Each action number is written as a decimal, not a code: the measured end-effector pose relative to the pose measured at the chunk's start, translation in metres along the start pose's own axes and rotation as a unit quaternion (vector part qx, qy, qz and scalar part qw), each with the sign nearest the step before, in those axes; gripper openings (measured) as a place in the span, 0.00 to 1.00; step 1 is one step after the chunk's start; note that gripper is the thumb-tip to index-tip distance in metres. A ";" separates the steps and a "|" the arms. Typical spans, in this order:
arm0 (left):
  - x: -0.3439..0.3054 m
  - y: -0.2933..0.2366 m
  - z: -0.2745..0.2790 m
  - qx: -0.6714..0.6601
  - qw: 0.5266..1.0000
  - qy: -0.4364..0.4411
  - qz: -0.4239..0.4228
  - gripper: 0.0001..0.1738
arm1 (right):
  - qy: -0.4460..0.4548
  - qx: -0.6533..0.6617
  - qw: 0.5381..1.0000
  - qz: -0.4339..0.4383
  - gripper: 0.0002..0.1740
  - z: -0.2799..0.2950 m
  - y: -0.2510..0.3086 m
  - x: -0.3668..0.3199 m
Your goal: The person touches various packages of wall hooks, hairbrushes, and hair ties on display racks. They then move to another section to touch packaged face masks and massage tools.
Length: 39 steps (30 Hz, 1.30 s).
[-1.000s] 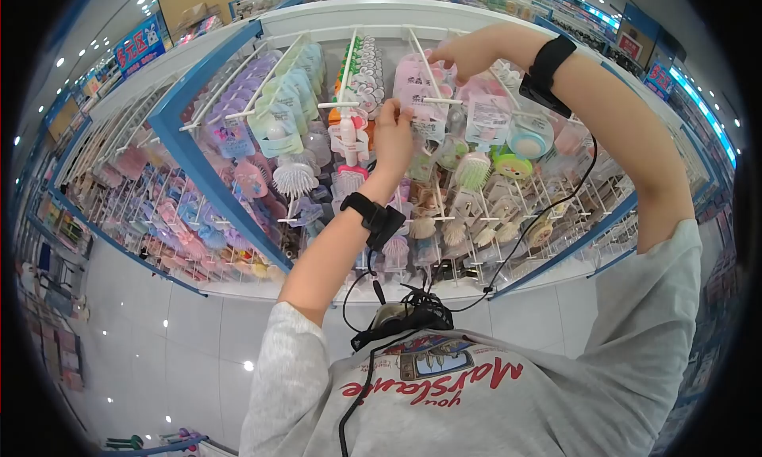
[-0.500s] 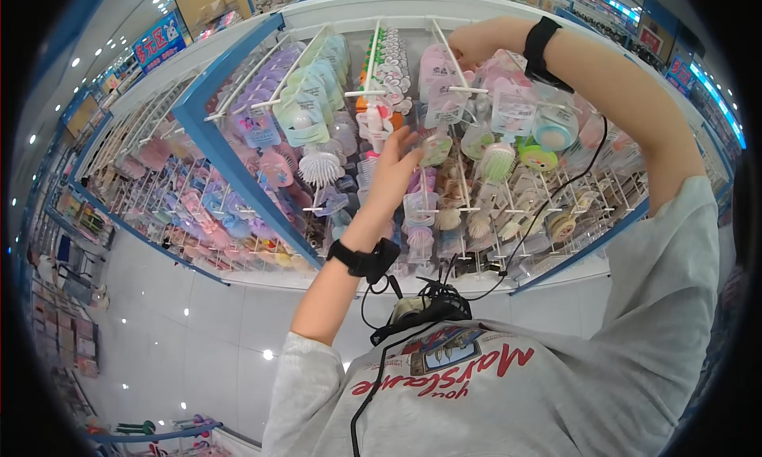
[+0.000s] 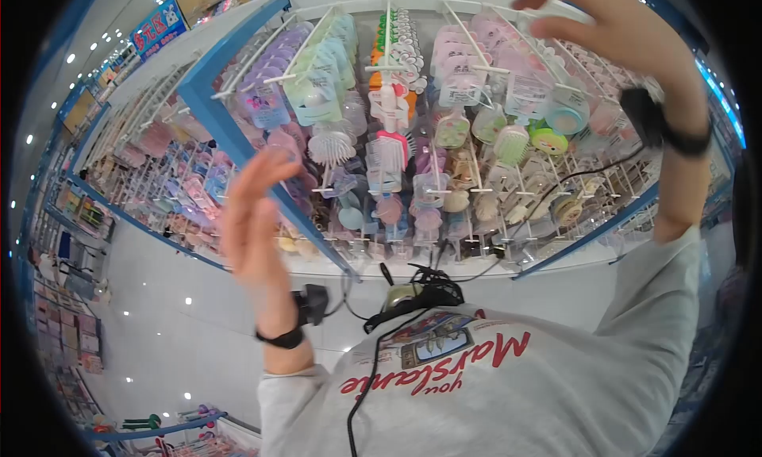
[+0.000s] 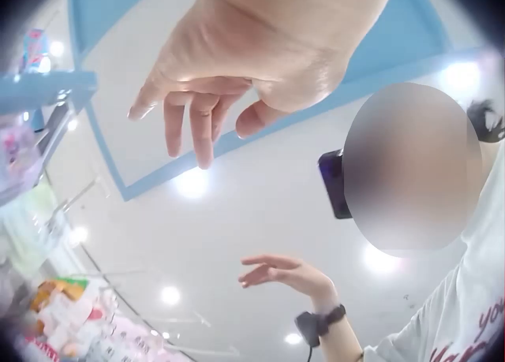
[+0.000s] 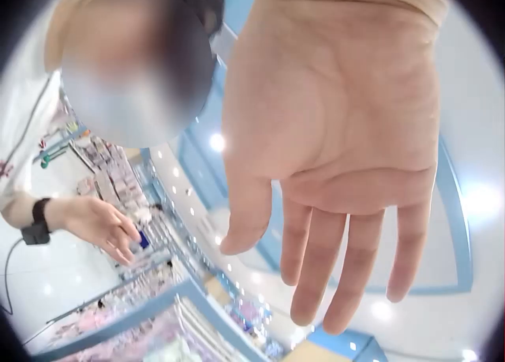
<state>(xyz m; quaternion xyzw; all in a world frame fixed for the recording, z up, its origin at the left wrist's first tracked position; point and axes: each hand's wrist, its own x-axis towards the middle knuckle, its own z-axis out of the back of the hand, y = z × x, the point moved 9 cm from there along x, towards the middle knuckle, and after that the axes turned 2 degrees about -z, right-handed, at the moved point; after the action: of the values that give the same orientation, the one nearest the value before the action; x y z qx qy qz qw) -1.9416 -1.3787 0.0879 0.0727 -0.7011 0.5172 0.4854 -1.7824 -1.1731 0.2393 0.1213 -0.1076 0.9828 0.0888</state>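
Note:
In the head view the left hand [image 3: 255, 219] is raised in front of the rack's blue post [image 3: 230, 132], fingers loosely spread and holding nothing. The right hand [image 3: 615, 28] hovers above the rack's right part, fingers extended, also empty. Between them hang pink packages [image 3: 462, 80], green packages [image 3: 316, 92], a pink-rimmed hairbrush [image 3: 389, 151] and a white bristled brush [image 3: 332, 144] on white hooks. The left wrist view shows the left hand [image 4: 252, 62] with slightly bent fingers; in the right wrist view the right palm [image 5: 339, 125] is bare, fingers extended.
Purple packages [image 3: 266, 96] hang at the rack's left. A black cable [image 3: 587, 171] runs from the right wrist down across the rack front. Tiled floor [image 3: 159, 322] lies at the lower left, with another blue-edged display [image 3: 159, 432] beyond.
The left hand has moved left, away from the hanging packages. The right hand has come off the pink packages' area and moved right, its fingers now extended.

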 end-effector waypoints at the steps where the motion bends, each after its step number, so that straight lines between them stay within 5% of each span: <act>1: 0.002 -0.018 0.012 0.018 0.999 -0.006 -0.043 0.20 | -0.066 -0.014 0.997 0.039 0.24 0.016 0.018 -0.023; 5: 0.012 -0.088 0.071 0.099 0.965 -0.083 -0.228 0.23 | -0.249 0.108 0.946 0.175 0.23 0.046 0.088 -0.109; 7: 0.010 -0.117 0.071 0.345 0.891 -0.212 -0.206 0.25 | -0.293 0.165 0.914 0.226 0.23 0.050 0.112 -0.136; 8: 0.018 -0.131 0.077 0.339 0.897 -0.203 -0.197 0.25 | -0.303 0.183 0.902 0.245 0.23 0.050 0.123 -0.148; 9: 0.030 -0.150 0.047 0.316 0.906 0.026 -0.282 0.26 | -0.311 0.199 0.893 0.257 0.23 0.049 0.129 -0.156; 10: 0.020 -0.166 0.028 0.276 0.885 0.137 -0.350 0.26 | -0.316 0.209 0.886 0.268 0.22 0.046 0.135 -0.163; 12: -0.010 -0.186 -0.004 0.242 0.839 0.209 -0.441 0.26 | -0.323 0.224 0.877 0.276 0.22 0.046 0.144 -0.173; 28: -0.090 -0.232 -0.055 0.249 0.798 0.256 -0.486 0.27 | -0.476 0.284 0.808 0.202 0.20 0.052 0.103 -0.255; 31: -0.101 -0.254 -0.056 0.262 0.803 0.228 -0.484 0.27 | -0.441 0.298 0.841 0.097 0.20 0.028 0.067 -0.255; 34: -0.112 -0.276 -0.046 0.268 0.816 0.189 -0.475 0.28 | -0.250 0.246 0.934 -0.074 0.17 -0.042 0.004 -0.238; 37: -0.128 -0.288 -0.028 0.288 0.836 0.131 -0.448 0.29 | -0.065 0.303 0.924 -0.225 0.16 -0.180 -0.085 -0.244; 39: -0.139 -0.282 -0.016 0.305 0.854 0.086 -0.413 0.29 | -0.002 0.391 0.875 -0.284 0.16 -0.296 -0.156 -0.272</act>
<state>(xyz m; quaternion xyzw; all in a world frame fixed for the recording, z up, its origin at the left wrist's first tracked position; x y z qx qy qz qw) -1.6892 -1.5496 0.1669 0.4553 -0.3687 0.4609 0.6666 -1.5567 -0.9947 -0.0815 0.1733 0.3243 0.8770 0.3094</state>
